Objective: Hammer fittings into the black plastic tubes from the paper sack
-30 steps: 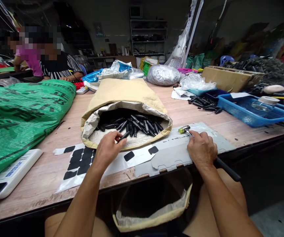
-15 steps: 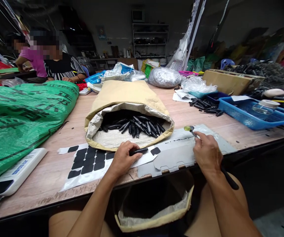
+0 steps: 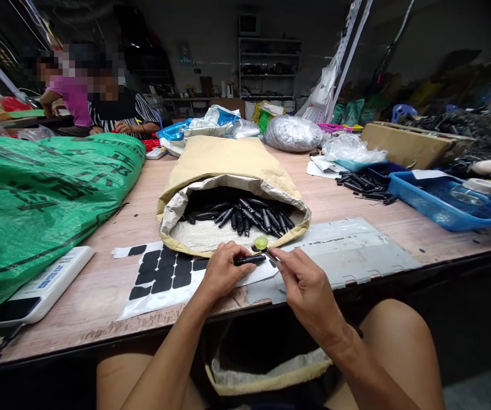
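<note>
My left hand (image 3: 226, 270) is closed round a black pen-like tube (image 3: 249, 259), which sticks out to the right between thumb and fingers. My right hand (image 3: 307, 279) grips a small mallet (image 3: 261, 244) with a yellow-green round face, its head just above the tube's right end. Whether the two touch, I cannot tell. Behind both hands lies a tan sack (image 3: 232, 154), its mouth toward me, with many black tubes (image 3: 249, 216) inside. Under and left of my left hand is a white sheet of black square stickers (image 3: 167, 273). A grey board (image 3: 352, 250) lies to the right.
At left are a green woven sack (image 3: 57, 176) and a white device (image 3: 53, 285). Loose black parts (image 3: 363, 185) and a blue basket (image 3: 433, 202) stand at right. An open sack (image 3: 271, 384) hangs below the table edge. Two people sit at the far left.
My right hand has brought the mallet leftward from over the grey board to the tube. My left hand keeps its hold on the tube. The view has shifted slightly left.
</note>
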`<state>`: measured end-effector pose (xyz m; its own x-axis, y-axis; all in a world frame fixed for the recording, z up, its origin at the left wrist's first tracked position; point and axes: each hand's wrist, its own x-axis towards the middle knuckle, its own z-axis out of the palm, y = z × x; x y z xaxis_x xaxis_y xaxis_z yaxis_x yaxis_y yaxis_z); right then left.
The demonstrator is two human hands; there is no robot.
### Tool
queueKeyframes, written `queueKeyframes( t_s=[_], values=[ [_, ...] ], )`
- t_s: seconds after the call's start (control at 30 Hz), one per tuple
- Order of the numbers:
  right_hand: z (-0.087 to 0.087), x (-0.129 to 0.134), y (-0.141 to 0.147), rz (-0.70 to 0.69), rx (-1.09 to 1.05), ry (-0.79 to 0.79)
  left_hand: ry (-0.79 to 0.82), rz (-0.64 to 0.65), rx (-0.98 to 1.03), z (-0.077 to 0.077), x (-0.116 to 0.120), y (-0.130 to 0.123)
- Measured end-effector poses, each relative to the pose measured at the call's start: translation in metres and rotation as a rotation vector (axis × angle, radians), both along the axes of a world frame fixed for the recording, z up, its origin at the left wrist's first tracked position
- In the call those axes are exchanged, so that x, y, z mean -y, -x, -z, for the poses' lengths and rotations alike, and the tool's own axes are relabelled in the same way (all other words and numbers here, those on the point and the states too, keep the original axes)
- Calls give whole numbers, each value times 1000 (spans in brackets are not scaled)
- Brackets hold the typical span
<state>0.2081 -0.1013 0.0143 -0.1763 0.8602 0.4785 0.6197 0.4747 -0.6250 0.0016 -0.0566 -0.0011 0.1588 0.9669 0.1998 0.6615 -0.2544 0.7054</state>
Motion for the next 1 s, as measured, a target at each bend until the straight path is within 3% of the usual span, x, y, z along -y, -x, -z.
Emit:
queueKeyframes(
  t_s=[0.17,0.6,0.7,0.8,0.9,1.0],
  values=[
    [7,2,1,13,150,-13,-12,6,-17,0,0,0],
    [3,-1,-15,102,15,14,10,-13,-1,-2,1,-1],
    [-3,-10,-35,230,-1,-49,26,-6,1,-4,2,0],
    [-2,-26,-66,454,85,-86,40,7,7,-5,3,1],
    [6,-46,-98,672,221,-58,43,19,14,-5,2,2],
    [15,-64,-119,789,348,24,41,35,16,-5,1,2]
  ],
)
